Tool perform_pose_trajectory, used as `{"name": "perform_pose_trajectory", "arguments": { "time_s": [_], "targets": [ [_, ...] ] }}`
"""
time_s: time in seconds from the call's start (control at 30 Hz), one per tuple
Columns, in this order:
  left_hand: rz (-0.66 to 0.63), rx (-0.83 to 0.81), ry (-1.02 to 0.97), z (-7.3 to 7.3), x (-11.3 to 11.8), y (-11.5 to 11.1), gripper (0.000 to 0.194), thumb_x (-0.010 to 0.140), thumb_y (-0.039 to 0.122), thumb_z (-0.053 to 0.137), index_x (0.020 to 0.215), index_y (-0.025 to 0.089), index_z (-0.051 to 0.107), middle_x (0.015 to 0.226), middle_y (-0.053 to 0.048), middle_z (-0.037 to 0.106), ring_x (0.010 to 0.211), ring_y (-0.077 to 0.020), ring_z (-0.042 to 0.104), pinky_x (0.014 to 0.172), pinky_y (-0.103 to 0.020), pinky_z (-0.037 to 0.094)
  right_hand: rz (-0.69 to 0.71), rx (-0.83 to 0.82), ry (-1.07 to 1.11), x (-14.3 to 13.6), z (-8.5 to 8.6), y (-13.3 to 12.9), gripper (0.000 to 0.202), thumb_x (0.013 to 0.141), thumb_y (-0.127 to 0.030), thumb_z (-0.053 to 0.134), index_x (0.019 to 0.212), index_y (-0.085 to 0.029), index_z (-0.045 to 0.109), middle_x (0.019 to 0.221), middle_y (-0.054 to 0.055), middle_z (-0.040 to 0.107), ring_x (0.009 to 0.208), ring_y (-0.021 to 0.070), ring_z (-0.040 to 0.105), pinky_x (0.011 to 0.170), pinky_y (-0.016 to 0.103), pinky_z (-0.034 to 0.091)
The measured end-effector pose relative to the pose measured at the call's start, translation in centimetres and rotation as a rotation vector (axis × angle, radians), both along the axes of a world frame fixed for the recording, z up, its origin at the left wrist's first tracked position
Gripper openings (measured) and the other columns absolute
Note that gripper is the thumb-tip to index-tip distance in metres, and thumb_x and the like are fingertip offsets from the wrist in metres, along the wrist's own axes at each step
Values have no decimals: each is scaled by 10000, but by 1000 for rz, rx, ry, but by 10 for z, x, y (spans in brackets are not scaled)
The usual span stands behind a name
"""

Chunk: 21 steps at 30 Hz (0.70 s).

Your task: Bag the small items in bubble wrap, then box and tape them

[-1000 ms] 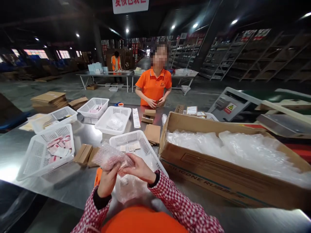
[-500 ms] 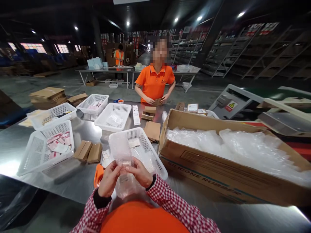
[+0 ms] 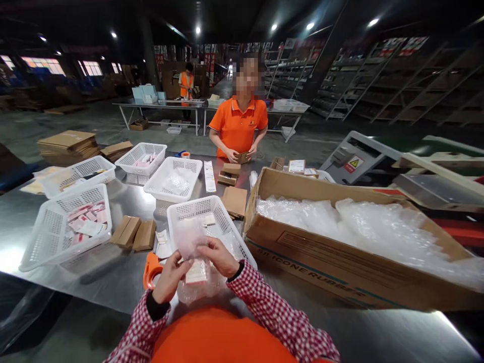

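Note:
My left hand pinches the left edge of a clear bubble-wrap piece, close to the table's front edge. On its right side my right hand grips the same wrap between thumb and fingers. Just below my fingers a small white and pink packet shows against the lower part of the wrap. Behind my hands stands a white basket with a few small items and more wrap. An orange tape dispenser lies left of my left hand.
To the right, a long cardboard box holds bubble-wrap bags. Further white baskets and brown cartons are on the left. Across the table, a person holds a small carton.
The upper part of the wrap has folded down toward me, and the white and pink packet now shows below my fingers. The person opposite has raised the carton a little.

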State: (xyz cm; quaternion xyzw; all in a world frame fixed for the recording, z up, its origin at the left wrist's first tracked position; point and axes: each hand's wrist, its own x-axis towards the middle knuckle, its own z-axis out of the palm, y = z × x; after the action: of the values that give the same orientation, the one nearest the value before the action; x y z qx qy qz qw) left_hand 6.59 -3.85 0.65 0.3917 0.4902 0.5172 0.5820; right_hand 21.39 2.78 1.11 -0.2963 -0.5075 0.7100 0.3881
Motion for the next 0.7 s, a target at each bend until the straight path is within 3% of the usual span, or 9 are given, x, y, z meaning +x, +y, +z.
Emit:
{"name": "perform_pose_trajectory", "arguments": {
  "time_s": [0.13,0.27,0.33,0.4,0.47,0.53,0.63,0.7],
  "targets": [
    [30,-27,-289,-2,-3,3,255,644,236,750,875,180,659,1031,-63,692,949,-230,622,799,-296,488,155,224,-112,11,6,2,289,752,-435,667,852,-165,687,884,38,635,854,170,580,850,331,436],
    [38,-131,-457,2,-6,4,224,600,216,769,779,197,636,1057,-64,683,895,-233,649,674,-272,527,388,574,-212,21,21,3,459,790,-494,611,1121,-176,622,1192,104,579,1144,218,506,1020,377,347],
    [21,-205,-491,3,-6,5,221,615,207,759,798,190,636,984,-58,696,806,-193,659,578,-217,511,374,692,-264,23,24,1,566,712,-499,692,1154,-162,585,1198,122,570,1133,230,509,1002,385,369],
    [-14,-265,-519,4,-6,5,268,609,170,762,846,179,638,925,-44,699,727,-145,652,525,-168,483,232,756,-336,24,22,-1,563,657,-477,744,1090,-150,593,1117,117,589,1037,224,540,927,374,418],
    [-58,-296,-527,5,-6,3,320,630,188,760,926,182,637,935,-41,694,721,-127,650,553,-166,496,98,695,-371,24,17,-3,485,686,-466,723,1032,-152,595,1008,88,606,917,197,554,842,350,447],
    [-151,-310,-516,7,-8,1,348,709,323,715,1022,202,623,1033,-64,674,827,-169,660,660,-255,545,53,523,-319,24,12,-4,456,730,-457,686,1062,-165,575,978,65,609,872,179,551,815,336,450],
    [-198,-133,-331,12,-7,0,505,707,403,711,1162,241,565,1237,-78,591,1101,-249,577,893,-398,500,49,269,-176,25,6,-4,484,731,-455,685,1106,-177,556,1010,57,611,901,181,553,835,336,443],
    [-127,26,-112,16,-2,1,612,648,327,769,1207,250,532,1274,-64,569,1182,-250,518,985,-379,434,7,166,-138,27,4,-6,480,681,-467,722,1036,-175,585,959,42,619,872,178,555,820,330,446]
  ]
}}
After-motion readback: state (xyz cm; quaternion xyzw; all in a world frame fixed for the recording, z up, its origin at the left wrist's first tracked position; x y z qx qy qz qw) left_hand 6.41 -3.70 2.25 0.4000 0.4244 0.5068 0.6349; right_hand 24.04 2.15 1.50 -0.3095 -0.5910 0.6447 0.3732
